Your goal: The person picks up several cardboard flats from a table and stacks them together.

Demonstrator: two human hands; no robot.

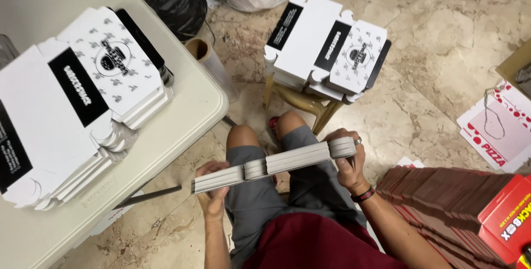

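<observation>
Floor: beige marbled stone (442, 53), seen from above past the person's knees.
Held thing: bundle of flat grey cardboard blanks (275, 163), seen edge-on above the lap.
Long axis: runs left to right across the lap, the right end raised a little higher than the left.
Left hand (211, 183): closed around the bundle's lower left end, fingers wrapped over the edge.
Right hand (348, 161): closed on the upper right end, thumb and fingers clamping the stack; a ring and a dark wristband show.
Nearer hand: neither; each holds one end, the bundle spanning between them.
Tabletop (182, 119): left of the bundle, carrying a stack of white and black printed flat boxes (77, 97).
Stool (304, 103): beyond the bundle, bearing a second stack of flat boxes (326, 42).
Right of the bundle: a row of brown cardboard sheets (437, 197) on the floor.
</observation>
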